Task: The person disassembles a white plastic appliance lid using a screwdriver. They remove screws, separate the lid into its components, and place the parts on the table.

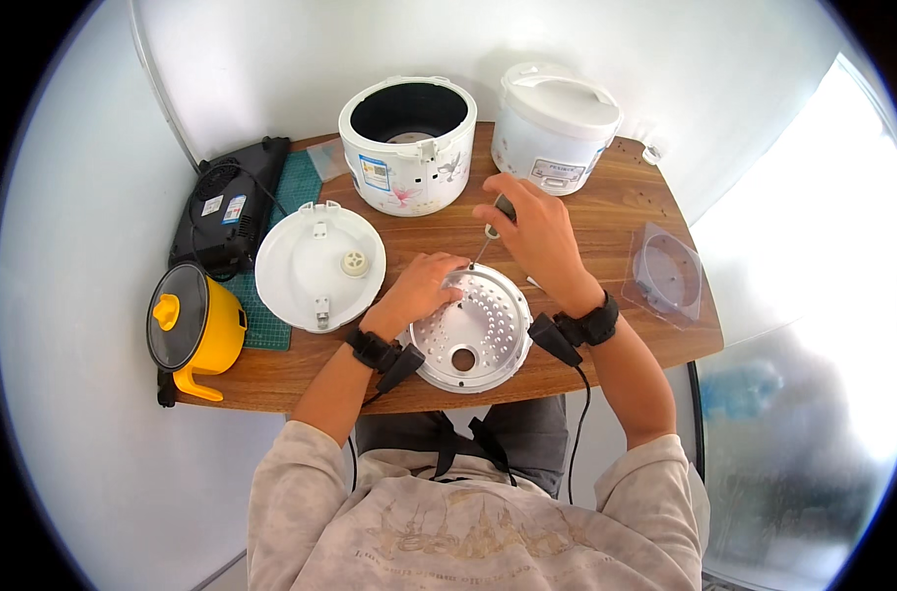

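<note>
Both forearms reaching in over table (606, 197), left hand (419, 291) flat, fingers pressing perforated metal plate (483, 340), right hand (532, 231) curled, pinching screwdriver (490, 234), tip at plate rim

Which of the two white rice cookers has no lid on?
The left rice cooker, straight behind the hands: its top is open and you see its dark inside. The right rice cooker has its white lid shut.

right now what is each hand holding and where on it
Right hand grips a screwdriver by its handle; left hand presses the perforated metal plate at its upper-left rim.
</note>
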`<move>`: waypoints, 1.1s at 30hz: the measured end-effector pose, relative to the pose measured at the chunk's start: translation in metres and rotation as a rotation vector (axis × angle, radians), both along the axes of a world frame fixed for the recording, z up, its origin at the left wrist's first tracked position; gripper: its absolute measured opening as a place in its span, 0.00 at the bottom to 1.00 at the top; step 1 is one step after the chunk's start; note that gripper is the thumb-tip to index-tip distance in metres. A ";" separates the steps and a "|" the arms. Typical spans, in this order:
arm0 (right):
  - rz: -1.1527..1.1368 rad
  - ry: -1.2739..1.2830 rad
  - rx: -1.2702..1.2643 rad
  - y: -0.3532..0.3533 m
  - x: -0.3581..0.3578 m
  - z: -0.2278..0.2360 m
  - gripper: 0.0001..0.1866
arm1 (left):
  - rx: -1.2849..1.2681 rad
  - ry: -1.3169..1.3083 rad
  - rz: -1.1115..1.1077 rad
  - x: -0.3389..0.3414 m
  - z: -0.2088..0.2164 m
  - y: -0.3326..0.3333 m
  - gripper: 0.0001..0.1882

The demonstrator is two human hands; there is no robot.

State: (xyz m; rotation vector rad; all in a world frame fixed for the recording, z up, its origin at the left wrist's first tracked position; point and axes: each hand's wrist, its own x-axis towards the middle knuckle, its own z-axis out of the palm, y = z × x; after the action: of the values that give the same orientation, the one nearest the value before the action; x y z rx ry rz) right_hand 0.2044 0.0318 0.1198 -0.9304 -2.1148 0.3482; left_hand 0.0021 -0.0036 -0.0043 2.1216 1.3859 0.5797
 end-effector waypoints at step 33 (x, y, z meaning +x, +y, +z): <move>0.021 -0.074 -0.001 -0.003 0.003 0.005 0.19 | 0.065 -0.046 -0.038 -0.002 -0.001 0.000 0.28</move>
State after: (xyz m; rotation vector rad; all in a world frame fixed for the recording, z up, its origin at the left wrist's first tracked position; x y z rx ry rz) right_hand 0.2072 0.0288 0.1244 -0.9352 -2.1933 0.3297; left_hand -0.0002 -0.0035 -0.0057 2.1671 1.3151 0.6617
